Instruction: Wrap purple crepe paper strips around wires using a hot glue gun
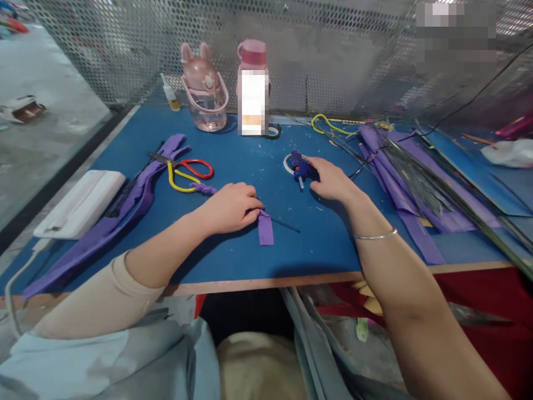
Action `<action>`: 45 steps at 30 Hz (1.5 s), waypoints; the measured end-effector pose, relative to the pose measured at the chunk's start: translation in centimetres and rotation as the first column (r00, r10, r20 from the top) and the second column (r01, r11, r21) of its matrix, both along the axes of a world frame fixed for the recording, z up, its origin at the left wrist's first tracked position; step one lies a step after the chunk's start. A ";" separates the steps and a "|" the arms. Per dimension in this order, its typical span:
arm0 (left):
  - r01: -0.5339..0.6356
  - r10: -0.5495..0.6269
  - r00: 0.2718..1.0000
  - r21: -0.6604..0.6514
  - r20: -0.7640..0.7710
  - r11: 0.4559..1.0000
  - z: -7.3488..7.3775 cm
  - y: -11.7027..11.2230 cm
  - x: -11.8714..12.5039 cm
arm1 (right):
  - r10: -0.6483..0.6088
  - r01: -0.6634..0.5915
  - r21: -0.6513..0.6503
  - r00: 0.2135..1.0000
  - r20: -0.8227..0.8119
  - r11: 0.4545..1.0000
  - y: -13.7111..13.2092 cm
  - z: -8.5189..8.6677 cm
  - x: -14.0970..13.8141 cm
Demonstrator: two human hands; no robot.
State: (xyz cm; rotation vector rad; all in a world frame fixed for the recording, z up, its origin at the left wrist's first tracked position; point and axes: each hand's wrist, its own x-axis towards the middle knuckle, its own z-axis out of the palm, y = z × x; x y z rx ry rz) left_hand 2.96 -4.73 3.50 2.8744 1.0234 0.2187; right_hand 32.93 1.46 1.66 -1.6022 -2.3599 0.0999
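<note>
My left hand (231, 208) rests on the blue table (250, 255), fingers curled and pinched on a thin dark wire with a purple paper strip (265, 228) wrapped at it. A twisted purple end (203, 189) sticks out behind the hand. Farther right, my right hand (328, 179) reaches forward and closes around a blue glue gun (300, 166) lying on the table beside a white ring (288, 164). A thin bracelet (375, 236) sits on that wrist.
Red-and-yellow scissors (189, 172) lie left of centre. Purple paper strips (125, 211) and a white box (81, 203) are at the left. A pink bunny bottle (204, 91) and a pink-capped bottle (252, 89) stand against the mesh wall. More purple strips and wires (408, 178) are at the right.
</note>
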 end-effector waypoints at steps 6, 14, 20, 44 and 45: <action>-0.036 0.036 0.999 0.003 0.023 0.999 -0.5 1.1 -0.7 | -0.002 0.007 0.074 0.998 -0.068 0.997 0.7 -0.3 -0.3; -0.188 0.188 0.980 0.007 0.059 0.982 -1.0 2.4 -1.4 | 0.012 -0.096 -0.146 0.871 -0.492 0.985 -2.6 4.0 1.6; -0.155 0.161 0.980 -0.053 0.114 0.986 -1.4 3.0 -1.7 | 0.150 -0.318 -0.349 0.890 -0.431 0.882 -4.2 4.7 -0.7; -0.154 0.157 0.983 -0.043 0.091 0.987 -1.5 3.0 -1.7 | 0.279 -0.318 -0.128 0.927 -0.252 0.940 -5.9 3.4 -4.5; -0.158 0.161 0.983 -0.046 0.091 0.986 -1.5 3.0 -1.6 | 0.273 -0.309 -0.122 0.931 -0.243 0.943 -5.9 3.4 -4.6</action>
